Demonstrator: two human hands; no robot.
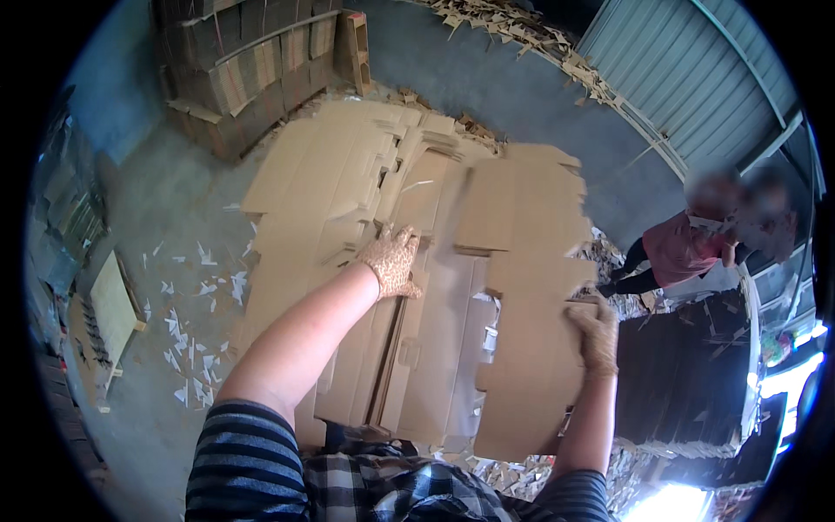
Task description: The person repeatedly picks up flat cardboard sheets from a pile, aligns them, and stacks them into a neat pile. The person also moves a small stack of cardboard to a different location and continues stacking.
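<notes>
Broad stacks of flat, die-cut cardboard sheets lie before me. My left hand (396, 261), in a tan patterned glove, rests near the middle of them, its fingers spread over the slotted edge of the left stack (304, 183). My right hand (596, 335), gloved too, has its fingers curled at the right edge of a cardboard sheet (532, 348). That sheet lies on the right side, with a second cardboard piece (487, 209) beyond it. Between my hands runs a lower strip of cardboard (444, 322) with narrow gaps. The right fingertips are partly hidden.
White paper scraps (187, 339) litter the floor at left, near a wooden pallet (113, 304). Tall bundled cardboard (261, 70) stands at the far left. A person in a pink top (683, 252) is at the right, behind a dark stack (687, 374). Offcuts line the wall.
</notes>
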